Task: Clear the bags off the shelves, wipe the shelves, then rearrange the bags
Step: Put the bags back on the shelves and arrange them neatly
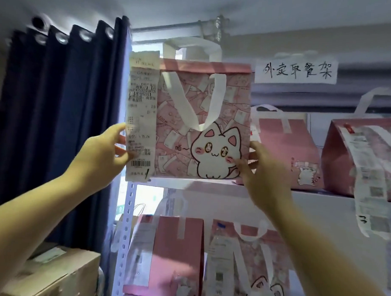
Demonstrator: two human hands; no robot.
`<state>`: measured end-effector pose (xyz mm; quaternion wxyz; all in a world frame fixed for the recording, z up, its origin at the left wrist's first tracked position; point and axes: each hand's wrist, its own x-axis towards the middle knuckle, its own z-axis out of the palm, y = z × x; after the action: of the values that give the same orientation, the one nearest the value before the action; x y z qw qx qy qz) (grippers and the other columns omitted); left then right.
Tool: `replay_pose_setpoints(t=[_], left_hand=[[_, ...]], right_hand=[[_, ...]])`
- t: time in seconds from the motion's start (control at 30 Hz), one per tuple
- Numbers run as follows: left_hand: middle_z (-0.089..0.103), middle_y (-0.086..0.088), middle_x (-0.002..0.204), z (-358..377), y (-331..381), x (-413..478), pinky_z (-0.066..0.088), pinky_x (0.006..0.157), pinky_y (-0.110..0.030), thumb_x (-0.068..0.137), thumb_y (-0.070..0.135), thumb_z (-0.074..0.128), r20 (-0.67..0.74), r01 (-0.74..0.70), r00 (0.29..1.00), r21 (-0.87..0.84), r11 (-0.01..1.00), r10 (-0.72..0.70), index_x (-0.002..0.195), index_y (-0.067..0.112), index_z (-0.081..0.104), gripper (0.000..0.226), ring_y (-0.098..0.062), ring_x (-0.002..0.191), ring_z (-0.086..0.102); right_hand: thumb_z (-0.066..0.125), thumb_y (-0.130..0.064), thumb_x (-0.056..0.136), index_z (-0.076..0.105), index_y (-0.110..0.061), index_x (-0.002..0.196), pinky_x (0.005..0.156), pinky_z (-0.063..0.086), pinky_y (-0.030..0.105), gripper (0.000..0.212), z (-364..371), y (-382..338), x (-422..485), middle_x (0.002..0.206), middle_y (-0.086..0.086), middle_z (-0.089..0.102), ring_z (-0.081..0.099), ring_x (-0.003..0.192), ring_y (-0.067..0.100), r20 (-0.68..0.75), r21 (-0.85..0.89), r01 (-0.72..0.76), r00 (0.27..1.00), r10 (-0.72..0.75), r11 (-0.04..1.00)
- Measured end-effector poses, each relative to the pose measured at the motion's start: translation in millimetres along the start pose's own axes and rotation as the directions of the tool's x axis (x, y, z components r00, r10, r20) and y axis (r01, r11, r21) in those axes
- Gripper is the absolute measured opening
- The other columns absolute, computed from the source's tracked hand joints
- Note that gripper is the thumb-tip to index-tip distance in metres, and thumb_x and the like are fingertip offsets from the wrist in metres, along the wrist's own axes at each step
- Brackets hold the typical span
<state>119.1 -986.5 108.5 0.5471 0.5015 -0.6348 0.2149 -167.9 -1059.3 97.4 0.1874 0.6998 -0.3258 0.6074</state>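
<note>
Right now both hands clasp one pink bag [204,121] by its two sides, at the left end of the upper shelf [310,192]. The left hand [103,155] presses against the bag's left edge, its thumb and fingers pinching the long paper receipt [141,117] that hangs down that side. The right hand [262,170] has its grip wrapped on the bag's lower right corner, fingers spread over the front near the printed cat. So each grip is closed on the bag, not loose.

The bag stands upright, taller than it is deep as far as can be seen, its broad face toward the camera and its white handles [193,46] up. Its bottom edge sits level with the front lip of the upper shelf, right at the shelf's left corner beside the metal upright [126,229]; whether it rests on the shelf or is lifted just clear cannot be told.

What matters for the next move is that the bag lies between the two hands, with each hand equally near. Two more pink bags [287,151] stand to its right on the same shelf, the nearest one just beside the right hand, and others fill the shelf below. My judgement is that any shift has to go straight toward or away from the person, since a sideways slide to the right would crowd the neighbour. A dark curtain [64,121] hangs to the left.
</note>
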Motion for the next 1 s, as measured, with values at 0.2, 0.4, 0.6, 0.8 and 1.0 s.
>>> replay_pose_setpoints(t=[0.2, 0.4, 0.6, 0.8, 1.0], left_hand=[[0.065, 0.003, 0.097, 32, -25, 31, 0.046, 0.063, -0.015, 0.083, 0.012, 0.067, 0.033, -0.006, 0.999, 0.018, 1.0, 0.006, 0.126, 0.022, 0.05, 0.047, -0.006, 0.075, 0.064], [0.061, 0.006, 0.096, 70, -47, 46, 0.047, 0.06, -0.021, 0.083, 0.016, 0.068, 0.093, 0.022, 0.995, 0.003, 1.0, -0.023, 0.129, 0.021, 0.049, 0.05, -0.005, 0.075, 0.061], [0.061, 0.005, 0.086, 99, -64, 53, 0.043, 0.069, -0.025, 0.083, 0.016, 0.068, 0.055, 0.037, 0.998, -0.007, 0.999, -0.037, 0.116, 0.012, 0.057, 0.035, -0.013, 0.074, 0.058], [0.066, -0.01, 0.103, 120, -88, 69, 0.038, 0.086, -0.037, 0.081, 0.029, 0.067, 0.075, -0.04, 0.997, 0.203, 0.978, 0.026, 0.11, 0.011, 0.061, 0.034, -0.029, 0.096, 0.054], [0.059, -0.016, 0.109, 131, -96, 77, 0.038, 0.093, -0.044, 0.079, 0.035, 0.068, 0.155, -0.031, 0.988, 0.304, 0.952, -0.017, 0.105, 0.006, 0.061, 0.039, -0.037, 0.107, 0.045]], right_hand=[[0.061, -0.026, 0.089, 0.053, -0.017, 0.119, 0.076, 0.053, 0.031, 0.032, 42, 25, 19, 0.109, 0.0, 0.067, 0.062, 0.087, 0.016, 0.081, 0.035, -0.14, 0.987, 0.137, 0.989], [0.06, -0.026, 0.09, 0.053, -0.015, 0.118, 0.078, 0.051, 0.037, 0.032, 61, 44, 20, 0.101, -0.001, 0.065, 0.06, 0.091, 0.021, 0.137, -0.077, -0.214, 0.965, 0.223, 0.974], [0.06, -0.031, 0.089, 0.053, -0.011, 0.12, 0.081, 0.049, 0.039, 0.038, 82, 53, 19, 0.108, 0.006, 0.062, 0.056, 0.099, 0.025, 0.077, -0.233, -0.192, 0.973, 0.215, 0.953], [0.059, -0.033, 0.09, 0.052, -0.011, 0.12, 0.077, 0.049, 0.04, 0.038, 99, 53, 26, 0.107, 0.007, 0.061, 0.055, 0.097, 0.027, 0.087, -0.344, -0.174, 0.972, 0.216, 0.923], [0.061, -0.033, 0.088, 0.055, -0.012, 0.111, 0.073, 0.049, 0.038, 0.032, 111, 49, 33, 0.106, 0.007, 0.061, 0.057, 0.094, 0.028, 0.097, -0.394, -0.193, 0.964, 0.249, 0.899]])
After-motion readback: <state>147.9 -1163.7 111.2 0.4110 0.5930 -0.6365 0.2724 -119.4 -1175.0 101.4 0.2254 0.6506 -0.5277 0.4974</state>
